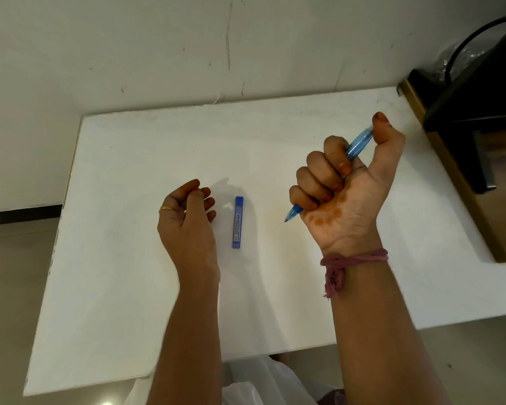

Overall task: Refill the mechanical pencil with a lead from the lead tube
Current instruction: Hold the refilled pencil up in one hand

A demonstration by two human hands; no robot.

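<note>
We found the right hand (348,182) raised above the white table (129,258), fist closed around the blue mechanical pencil (360,143), thumb pressed on its upper end and the tip pointing down and left. The lead tube (237,222) lay flat on the table between the two hands, untouched. The left hand (187,220) hovered just left of the tube, fingers curled loosely with thumb against fingertips; we could not tell whether it pinched anything. A pink thread (351,260) circled the right wrist.
</note>
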